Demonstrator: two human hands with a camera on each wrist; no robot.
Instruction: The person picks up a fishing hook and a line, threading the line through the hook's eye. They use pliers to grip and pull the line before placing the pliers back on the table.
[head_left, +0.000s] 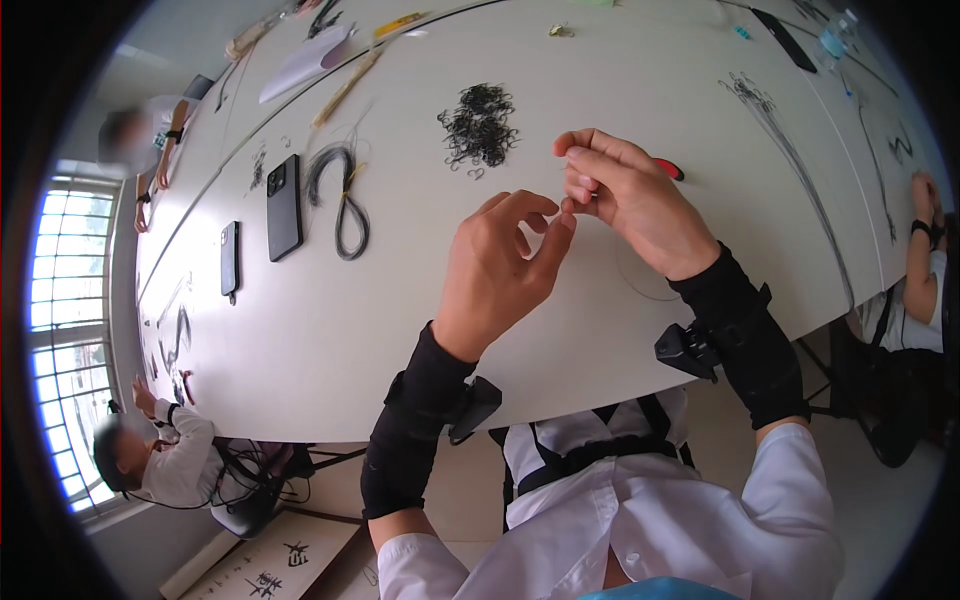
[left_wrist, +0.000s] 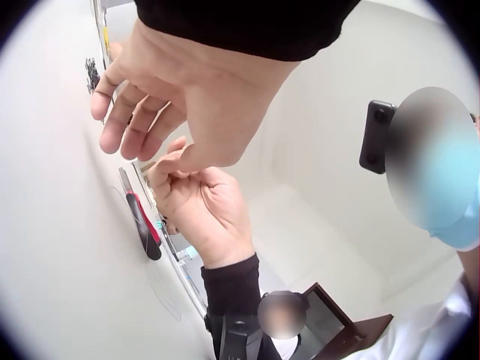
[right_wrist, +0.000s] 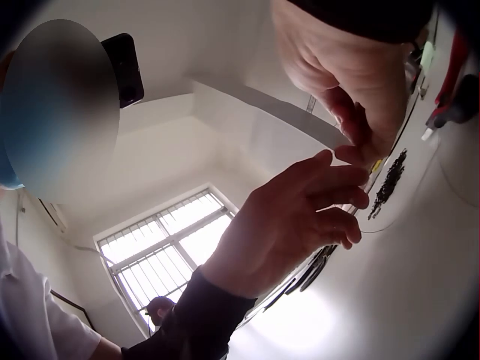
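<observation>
Near the table's front edge, my left hand [head_left: 500,265] and right hand [head_left: 640,205] meet at the thumb tips. The left hand [left_wrist: 206,97] has its fingers loosely extended, with a gap between index finger and thumb in the head view. Thumb and curled fingers of the right hand [left_wrist: 202,206] pinch something too small to make out, apparently the end of a thin clear line [head_left: 645,296] that loops below it. Beyond the hands lies a pile of small black hooks [head_left: 480,125]. Red-and-black cutters [left_wrist: 142,225] rest on the table, mostly hidden behind the right hand in the head view.
Two phones, one of them a large black phone [head_left: 285,208], and a coiled dark cord bundle [head_left: 350,205] lie at the left. Long dark strands [head_left: 800,180] stretch along the right. Other people sit at both sides; a bottle [head_left: 835,40] stands far right.
</observation>
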